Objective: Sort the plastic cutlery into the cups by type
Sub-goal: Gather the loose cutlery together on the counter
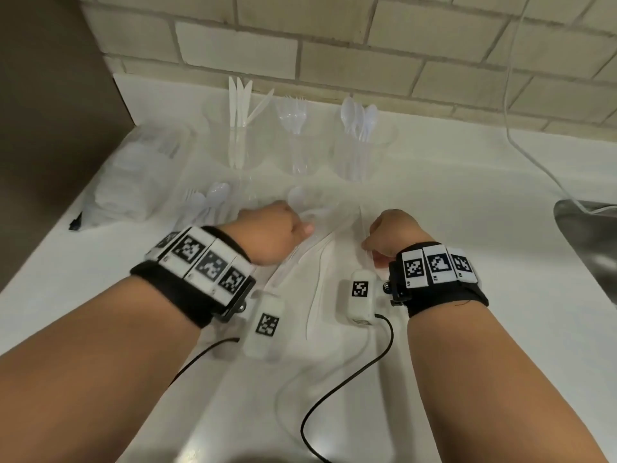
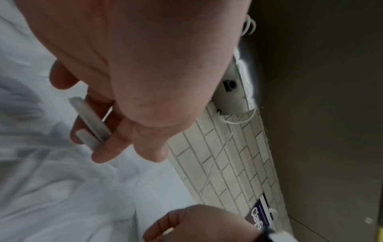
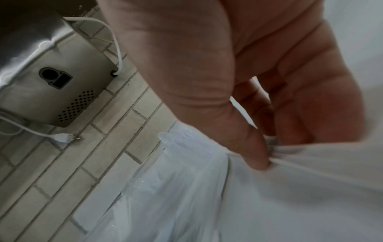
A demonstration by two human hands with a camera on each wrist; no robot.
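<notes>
Left hand point(image 2: 128, 68) gripping white handles point(image 2: 91, 121), possibly knives, right hand point(image 3: 238, 81) curled

Bare forearms. Black wristbands point(image 1: 173, 289) on both wrists, each topped with white blocks point(image 1: 437, 266) of black-white square markers. White camera pods point(image 1: 360, 297), black cables point(image 1: 347, 379) trailing.

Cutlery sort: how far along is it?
Partly done: knives, forks and spoons already stand in separate cups. The left hand grips white handles; the right hand pinches a plastic bag. Loose spoons still lie on the counter.
</notes>
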